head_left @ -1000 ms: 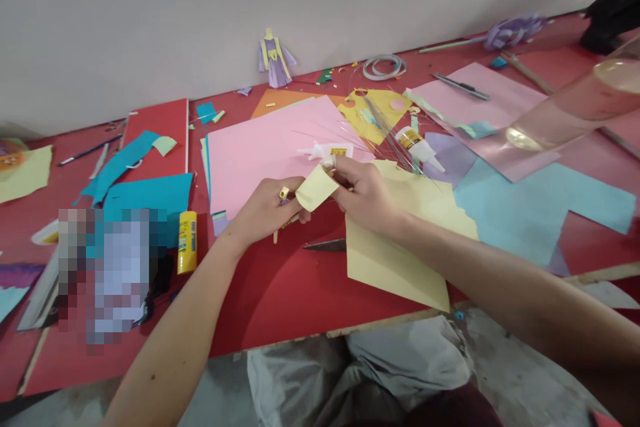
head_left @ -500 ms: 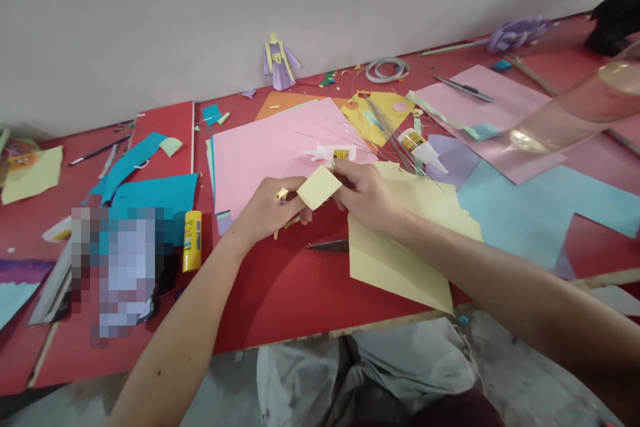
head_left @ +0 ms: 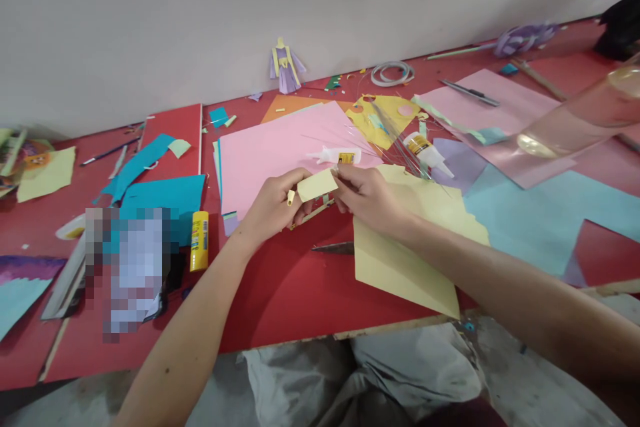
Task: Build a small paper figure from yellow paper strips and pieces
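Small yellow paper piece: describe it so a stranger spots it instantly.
On the red table, before the pink sheet, the left hand and right hand meet. They pinch the small pale-yellow piece, held up, unlike the larger yellow sheet lying flat.

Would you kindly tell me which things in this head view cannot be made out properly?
Head view:
The pixelated patch: blurred out, contents unreadable.
The dark blade: its rest is hidden under the yellow sheet.
The black object: cut off by the right edge.
The nearer glue bottle: label too small to read.
The yellow paper piece: ends covered by the left hand and right hand that grip it.
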A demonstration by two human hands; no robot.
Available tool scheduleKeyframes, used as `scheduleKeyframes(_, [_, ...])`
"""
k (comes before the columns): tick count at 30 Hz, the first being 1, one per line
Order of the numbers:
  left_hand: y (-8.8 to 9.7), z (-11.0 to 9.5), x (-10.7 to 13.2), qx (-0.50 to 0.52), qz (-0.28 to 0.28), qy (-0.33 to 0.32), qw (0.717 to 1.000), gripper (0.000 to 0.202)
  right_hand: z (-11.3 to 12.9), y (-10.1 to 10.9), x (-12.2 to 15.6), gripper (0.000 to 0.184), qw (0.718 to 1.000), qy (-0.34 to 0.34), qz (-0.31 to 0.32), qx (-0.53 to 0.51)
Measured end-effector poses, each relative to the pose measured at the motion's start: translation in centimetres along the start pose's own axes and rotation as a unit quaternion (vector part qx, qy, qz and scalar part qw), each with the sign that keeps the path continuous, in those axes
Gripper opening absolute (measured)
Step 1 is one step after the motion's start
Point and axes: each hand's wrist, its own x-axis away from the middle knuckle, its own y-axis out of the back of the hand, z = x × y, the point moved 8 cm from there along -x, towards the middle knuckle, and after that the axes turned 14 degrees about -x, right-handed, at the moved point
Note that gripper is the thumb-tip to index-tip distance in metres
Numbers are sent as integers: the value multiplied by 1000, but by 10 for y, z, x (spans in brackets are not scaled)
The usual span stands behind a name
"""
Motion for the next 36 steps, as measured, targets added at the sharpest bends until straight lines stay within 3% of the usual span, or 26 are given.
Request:
scheduleKeyframes(11, [2, -4, 1, -13, -5, -22, 1000, 9, -1, -3, 2, 37, 1000, -14, 20, -14])
scheduleKeyframes(15, [2, 0, 0, -16, -10, -1, 1000, 22, -3, -4, 3, 36, 999, -29, 19, -2])
scheduleKeyframes(19, [-1, 7, 0, 9, 4, 31, 999, 21, -5, -5, 2, 36, 999, -46, 21, -9])
scheduleKeyframes(28, [1, 3, -2, 21, -2, 12, 1000, 26, -10, -2, 1, 37, 997, -70, -2, -33])
scheduleKeyframes(36, [9, -4, -1, -23, -27, -13, 999, 10, -9, 0, 2, 49, 993, -68, -15, -94])
